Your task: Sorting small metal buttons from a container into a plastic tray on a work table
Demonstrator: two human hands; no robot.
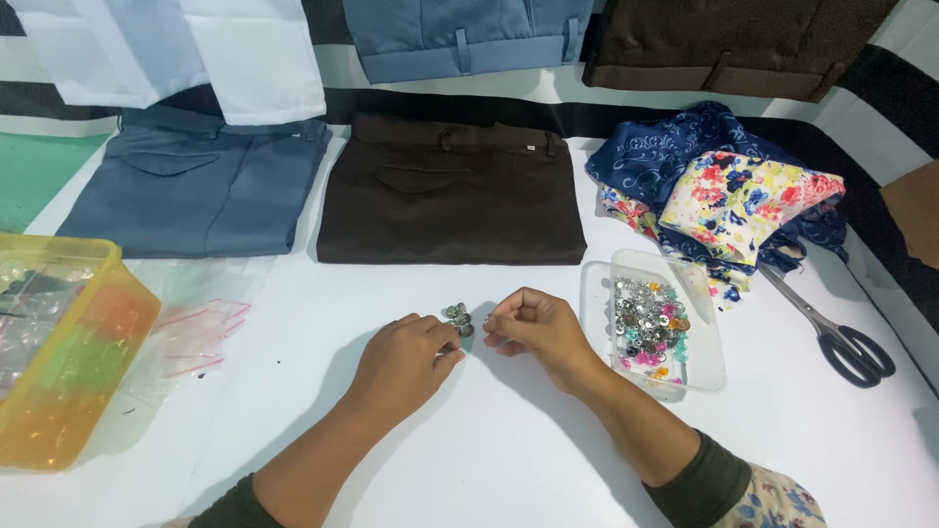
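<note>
Between left hand [406, 360] and right hand [533, 330]: button cluster [459, 317], axis unclear.

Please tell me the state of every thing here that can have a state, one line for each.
left hand: pinching small buttons
right hand: fingers closed, beside the buttons
clear tray: open, holds coloured buttons
scissors: closed, lying flat
brown trousers: folded
blue trousers: folded
yellow tub: open
floral cloth: crumpled
</note>
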